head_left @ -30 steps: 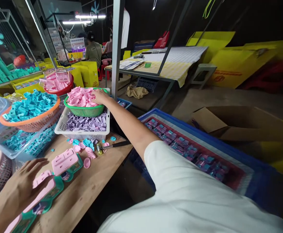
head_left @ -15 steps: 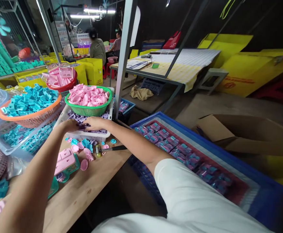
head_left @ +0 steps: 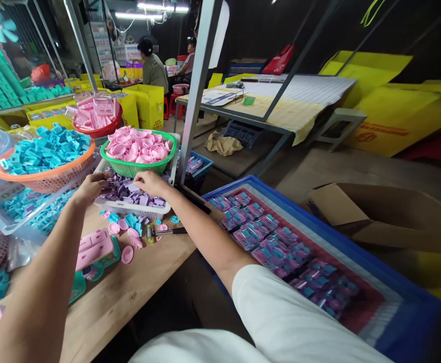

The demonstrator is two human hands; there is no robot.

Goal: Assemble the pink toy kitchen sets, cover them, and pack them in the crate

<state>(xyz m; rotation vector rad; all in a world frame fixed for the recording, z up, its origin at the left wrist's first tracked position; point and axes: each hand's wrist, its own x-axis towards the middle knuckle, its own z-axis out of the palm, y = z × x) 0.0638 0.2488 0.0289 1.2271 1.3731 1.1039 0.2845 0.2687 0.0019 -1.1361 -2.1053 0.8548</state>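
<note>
A white plastic basket (head_left: 148,206) full of small purple plastic pieces (head_left: 124,190) stands on the wooden workbench (head_left: 137,282). Over its left side, my left hand (head_left: 90,188) has its fingers curled in towards the purple pieces; whatever lies in them is hard to make out. My right hand (head_left: 150,182) is bent down over the middle of the same basket, fingers pressed together beside a pale purple piece. Just behind my hands, a green basket (head_left: 137,169) of pink oval parts (head_left: 140,146) rests on the white one.
A hammer (head_left: 167,232) lies among loose pink and blue parts in front. To the left are an orange basket (head_left: 42,176) of blue pieces and a clear bin (head_left: 27,217). A metal post (head_left: 199,91) rises behind. Packed sets fill a blue crate (head_left: 239,184) at right. Two people sit farther back.
My hands have come up out of the purple pieces and moved apart, the left one to the left. More of the purple pieces shows between them. The view has shifted slightly.
</note>
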